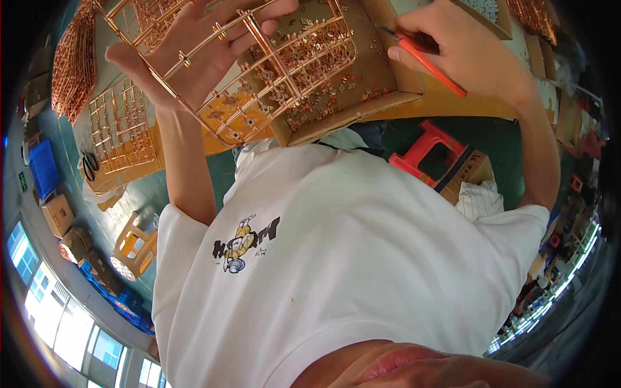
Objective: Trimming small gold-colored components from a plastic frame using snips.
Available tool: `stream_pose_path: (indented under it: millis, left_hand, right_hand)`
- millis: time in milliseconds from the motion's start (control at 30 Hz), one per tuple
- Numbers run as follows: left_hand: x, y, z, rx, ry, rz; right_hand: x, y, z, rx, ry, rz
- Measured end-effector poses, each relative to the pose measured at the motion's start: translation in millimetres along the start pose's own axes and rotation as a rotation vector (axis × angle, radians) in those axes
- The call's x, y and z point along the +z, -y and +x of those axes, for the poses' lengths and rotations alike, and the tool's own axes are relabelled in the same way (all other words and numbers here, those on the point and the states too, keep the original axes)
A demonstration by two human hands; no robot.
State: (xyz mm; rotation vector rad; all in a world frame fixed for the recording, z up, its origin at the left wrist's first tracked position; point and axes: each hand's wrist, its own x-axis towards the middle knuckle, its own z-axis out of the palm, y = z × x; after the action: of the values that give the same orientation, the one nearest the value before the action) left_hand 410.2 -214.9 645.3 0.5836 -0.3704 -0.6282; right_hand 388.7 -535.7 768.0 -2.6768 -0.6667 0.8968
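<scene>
The left hand (194, 45), at about eleven o'clock in the view, is spread wide with the palm showing, and its fingers curl over the bars of a copper-coloured frame (259, 71), a grid of thin rods with small parts still attached along them. The frame tilts across the hand from ten o'clock down toward the middle of the picture, and its lower end hangs over a shallow cardboard tray (388, 71) at twelve o'clock. The tray's floor is scattered with small copper pieces (317, 87) that lie loose under and beside the frame. The right hand (466, 48), at about one o'clock, is closed around a tool with red handles (430, 61); the handles slant from the fist down toward two o'clock, and the dark tip points to the left, toward the frame, just apart from it. Whether the tool's tip touches anything cannot be told. At nine o'clock another copper frame (123, 132) lies flat on a yellow table (453, 103), with a pair of scissors (89, 167) just beside it on the left. A stack of more frames (74, 61) stands at ten o'clock. Below the table's edge, at three o'clock, a red stool (424, 149) stands next to a cardboard box (469, 169). The person's white shirt (336, 258) fills the lower half of the view.
</scene>
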Motion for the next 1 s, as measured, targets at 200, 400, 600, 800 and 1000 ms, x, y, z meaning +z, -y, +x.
stream_pose_path:
  millis: [200,400,600,800,1000]
  left_hand:
    - [-18,10,10,0.008,0.1,0.009]
    - [-4,-2,20,-0.065,0.218,-0.044]
    - [24,7,16,-0.03,-0.165,0.008]
    - [-4,10,33,-0.08,0.286,0.009]
    - [9,4,27,-0.136,0.134,-0.042]
  right_hand:
    - [-11,5,19,-0.057,0.099,-0.068]
    - [-23,8,14,0.044,0.202,-0.08]
    - [-24,30,37,0.147,0.297,-0.158]
    - [-29,23,32,0.172,0.366,-0.217]
    - [-33,19,28,0.081,0.355,-0.08]
